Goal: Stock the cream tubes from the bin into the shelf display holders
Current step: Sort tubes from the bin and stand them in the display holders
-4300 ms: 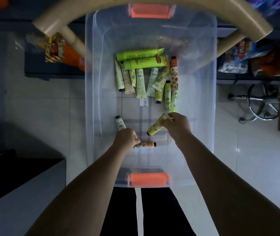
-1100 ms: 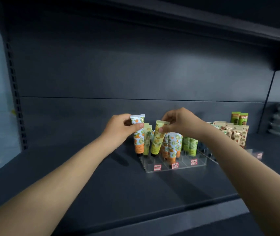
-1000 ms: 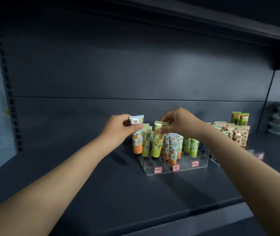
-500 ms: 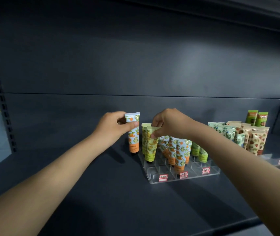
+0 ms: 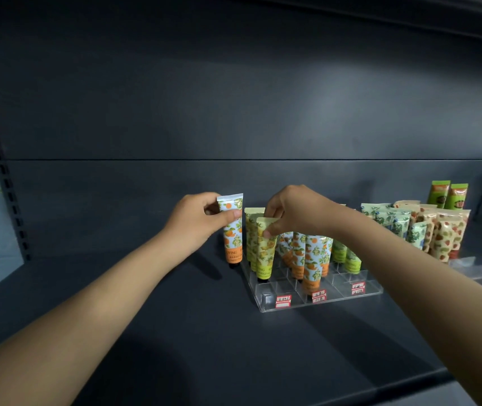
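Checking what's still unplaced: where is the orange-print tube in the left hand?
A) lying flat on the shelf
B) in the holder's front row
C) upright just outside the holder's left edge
C: the left hand grips the orange-print tube upright, cap down, beside the left edge of the clear holder, not in any compartment.

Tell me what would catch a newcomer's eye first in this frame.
The two hands close together mid-shelf: the left hand grips an upright orange-patterned tube at the left edge of the clear holder, while the right hand pinches the top of a yellow-green tube standing in its left column. Next, the bright rows of tubes in that holder and a second cluster further right stand out against the dark shelf.
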### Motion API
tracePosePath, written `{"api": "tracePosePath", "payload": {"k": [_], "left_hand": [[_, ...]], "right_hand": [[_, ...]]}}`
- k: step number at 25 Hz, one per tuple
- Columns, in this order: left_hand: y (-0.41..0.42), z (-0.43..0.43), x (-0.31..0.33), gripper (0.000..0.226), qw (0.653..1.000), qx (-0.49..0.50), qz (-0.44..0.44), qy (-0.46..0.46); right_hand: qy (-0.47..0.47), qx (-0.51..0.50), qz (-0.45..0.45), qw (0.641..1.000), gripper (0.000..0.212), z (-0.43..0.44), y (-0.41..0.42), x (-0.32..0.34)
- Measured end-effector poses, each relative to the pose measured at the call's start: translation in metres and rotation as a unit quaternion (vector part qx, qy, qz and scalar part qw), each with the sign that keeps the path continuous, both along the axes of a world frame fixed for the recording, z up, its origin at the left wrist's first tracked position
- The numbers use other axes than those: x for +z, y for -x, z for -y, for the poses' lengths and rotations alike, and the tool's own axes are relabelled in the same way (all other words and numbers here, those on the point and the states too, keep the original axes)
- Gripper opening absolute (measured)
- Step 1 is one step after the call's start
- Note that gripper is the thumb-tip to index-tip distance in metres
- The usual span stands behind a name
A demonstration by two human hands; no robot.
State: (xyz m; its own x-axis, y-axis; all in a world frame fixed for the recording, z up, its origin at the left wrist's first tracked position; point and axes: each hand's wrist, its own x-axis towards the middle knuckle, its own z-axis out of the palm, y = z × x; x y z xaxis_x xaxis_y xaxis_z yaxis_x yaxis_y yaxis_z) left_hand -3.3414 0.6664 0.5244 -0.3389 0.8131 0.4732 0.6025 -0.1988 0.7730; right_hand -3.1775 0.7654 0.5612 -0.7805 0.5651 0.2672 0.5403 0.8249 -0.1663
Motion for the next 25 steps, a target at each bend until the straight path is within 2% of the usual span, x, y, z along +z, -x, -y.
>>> {"api": "tracePosePath", "payload": {"k": [8, 12, 17, 20, 25], "left_hand": [[-0.008, -0.002, 0.002, 0.012, 1.0, -0.003, -0.012, -0.002], [-0.01, 0.0, 0.007, 0.016, 1.0, 0.003, -0.019, -0.002], [-0.014, 0.003, 0.015, 0.014, 1.0, 0.003, -0.02, -0.004], [-0.019, 0.004, 0.021, 0.014, 1.0, 0.0, -0.019, -0.011], [-0.034, 0.007, 0.033, 0.005, 0.999, -0.015, -0.017, -0.032]], "right_hand": [[0.003, 0.008, 0.018, 1.0, 0.031, -0.005, 0.0, -0.005], [0.023, 0.015, -0.004, 1.0, 0.033, -0.005, -0.002, -0.003], [0.031, 0.026, -0.033, 0.999, 0.024, -0.006, -0.008, 0.002], [0.041, 0.031, -0.076, 0.996, 0.02, -0.007, -0.015, 0.008], [0.109, 0.059, -0.206, 0.971, 0.016, 0.004, -0.033, 0.012]]}}
